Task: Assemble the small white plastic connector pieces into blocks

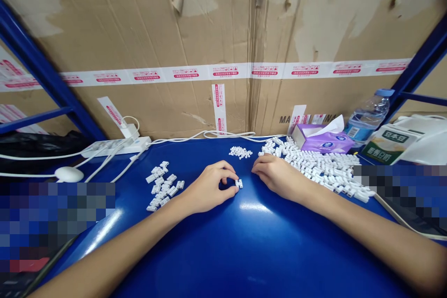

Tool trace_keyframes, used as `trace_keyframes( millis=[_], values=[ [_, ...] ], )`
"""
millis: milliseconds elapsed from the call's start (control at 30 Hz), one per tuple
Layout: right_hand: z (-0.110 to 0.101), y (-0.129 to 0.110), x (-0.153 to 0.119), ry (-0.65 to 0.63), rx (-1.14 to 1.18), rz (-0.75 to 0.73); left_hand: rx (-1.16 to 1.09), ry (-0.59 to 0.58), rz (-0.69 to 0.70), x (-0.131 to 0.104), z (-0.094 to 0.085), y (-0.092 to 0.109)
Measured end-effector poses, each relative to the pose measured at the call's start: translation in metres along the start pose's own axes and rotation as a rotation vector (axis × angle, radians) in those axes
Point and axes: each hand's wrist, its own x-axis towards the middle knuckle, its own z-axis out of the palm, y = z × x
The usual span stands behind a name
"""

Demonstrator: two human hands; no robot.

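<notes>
The blue desk (pixel 251 251) runs across the bottom of the frame, and my forearms reach over it from both lower corners. Near the centre, my left hand (pixel 209 187) has its thumb and index finger pinching a small white piece (pixel 239 183) at their tips. Just right of it is my right hand (pixel 277 176), its fingers curled and close together over the desk; I cannot tell whether they grip anything.

Left of my left hand lies a loose group of white pieces (pixel 162 187). Beyond my right hand and forearm, a much larger heap of white pieces (pixel 323 170) spreads toward the right. Between the two, farther back, sits a little pile of tiny white parts (pixel 240 152).

Along the back, a white power strip (pixel 117 147) lies at left with cords plugged in; at right stand a purple tissue pack (pixel 324 142), a green-and-white carton (pixel 389 143) and a clear bottle (pixel 368 114). Taped cardboard (pixel 167 23) fills the upper frame.
</notes>
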Motion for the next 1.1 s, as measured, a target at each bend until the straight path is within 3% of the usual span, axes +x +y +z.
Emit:
trace_keyframes(
  millis=[367,533,767,1100],
  values=[
    [0.002,-0.003,-0.001,0.039,0.138,-0.048,0.023,0.049,-0.029,0.001,0.001,-0.004],
    [-0.002,-0.020,-0.001,0.027,0.332,-0.109,0.017,0.029,-0.034,0.000,0.001,-0.001],
    [0.000,-0.034,-0.003,0.089,0.581,-0.065,0.011,0.011,0.012,-0.002,0.002,0.002],
    [0.005,-0.030,-0.002,0.123,0.560,-0.060,-0.013,0.016,0.031,-0.001,0.002,0.002]
  ],
)
